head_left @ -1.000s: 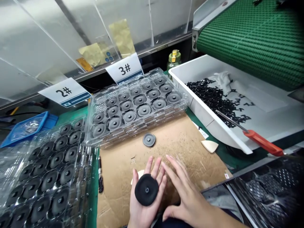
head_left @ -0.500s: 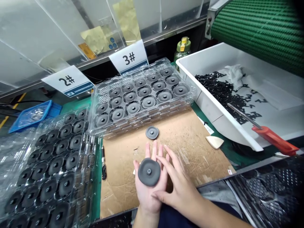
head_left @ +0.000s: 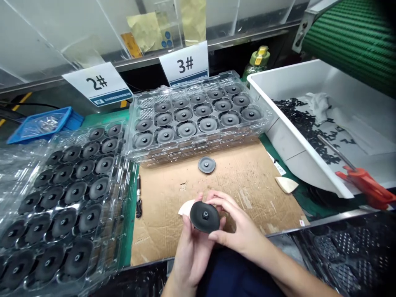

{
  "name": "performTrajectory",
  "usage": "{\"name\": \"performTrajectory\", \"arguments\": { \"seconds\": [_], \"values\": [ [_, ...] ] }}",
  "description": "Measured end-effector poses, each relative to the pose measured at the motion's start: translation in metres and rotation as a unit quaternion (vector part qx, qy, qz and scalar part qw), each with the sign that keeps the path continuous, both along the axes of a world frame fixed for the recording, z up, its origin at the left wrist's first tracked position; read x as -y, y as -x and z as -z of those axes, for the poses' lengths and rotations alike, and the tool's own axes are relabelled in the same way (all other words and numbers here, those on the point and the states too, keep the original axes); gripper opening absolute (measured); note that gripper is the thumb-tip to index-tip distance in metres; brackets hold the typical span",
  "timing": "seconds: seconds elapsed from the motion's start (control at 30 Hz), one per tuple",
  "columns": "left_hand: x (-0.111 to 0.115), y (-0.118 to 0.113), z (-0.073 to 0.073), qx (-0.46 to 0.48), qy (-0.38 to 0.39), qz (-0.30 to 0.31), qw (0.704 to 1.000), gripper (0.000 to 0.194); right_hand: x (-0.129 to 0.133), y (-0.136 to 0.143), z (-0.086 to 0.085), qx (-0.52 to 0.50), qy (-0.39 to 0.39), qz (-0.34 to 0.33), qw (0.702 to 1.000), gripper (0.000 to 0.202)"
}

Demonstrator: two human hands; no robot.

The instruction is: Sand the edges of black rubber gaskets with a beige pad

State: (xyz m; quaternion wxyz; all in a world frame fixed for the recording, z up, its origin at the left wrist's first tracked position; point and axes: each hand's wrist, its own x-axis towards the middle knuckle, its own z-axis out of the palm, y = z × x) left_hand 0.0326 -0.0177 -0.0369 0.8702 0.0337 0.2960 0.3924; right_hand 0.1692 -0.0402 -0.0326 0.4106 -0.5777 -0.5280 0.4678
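A dark grey rubber disc point(head_left: 198, 218) with a small metal hub at its centre is held up between both hands, tilted. My left hand point(head_left: 193, 251) supports it from below and behind, thumb at its left edge. Fingers and thumb of my right hand point(head_left: 238, 227) grip its right edge. Another such disc point(head_left: 206, 165) lies flat on the cardboard sheet point(head_left: 161, 243), beyond the hands. A pale wedge-shaped piece point(head_left: 186, 207) shows partly behind the left hand.
A clear tray point(head_left: 198, 142) of discs stands at the back, another tray point(head_left: 114, 198) at left. A white bin point(head_left: 297, 156) with small black parts is at right, red-handled tool point(head_left: 368, 187) over its edge. A black marker point(head_left: 139, 198) and a second pale wedge point(head_left: 286, 185) lie nearby.
The disc was lying on my open left palm; now it is raised and tilted, with my left fingers curled behind it and my right hand on its edge. The view has shifted.
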Motion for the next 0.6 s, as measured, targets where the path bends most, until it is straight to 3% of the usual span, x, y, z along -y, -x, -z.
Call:
{"name": "performTrajectory", "arguments": {
  "seconds": [0.1, 0.17, 0.3, 0.43, 0.6],
  "values": [
    [0.009, 0.015, -0.002, -0.01, -0.02, 0.032, 0.999, 0.066, -0.002, 0.002, -0.002, 0.017, 0.021, -0.03, 0.999, 0.056],
    [0.011, 0.022, -0.002, -0.031, -0.021, 0.02, 0.999, 0.07, -0.002, 0.008, -0.002, 0.02, 0.023, -0.06, 0.998, 0.057],
    [0.009, 0.037, 0.002, -0.034, -0.016, -0.045, 0.998, 0.059, -0.004, 0.02, 0.003, 0.024, -0.013, -0.076, 0.997, 0.066],
    [0.006, 0.056, 0.008, -0.024, 0.002, -0.108, 0.994, 0.05, -0.013, 0.025, 0.02, 0.165, -0.026, -0.03, 0.985, 0.05],
    [0.005, 0.071, 0.008, -0.029, 0.011, -0.158, 0.987, 0.05, -0.027, 0.043, 0.044, 0.262, -0.016, -0.059, 0.963, 0.048]
  ]
}}
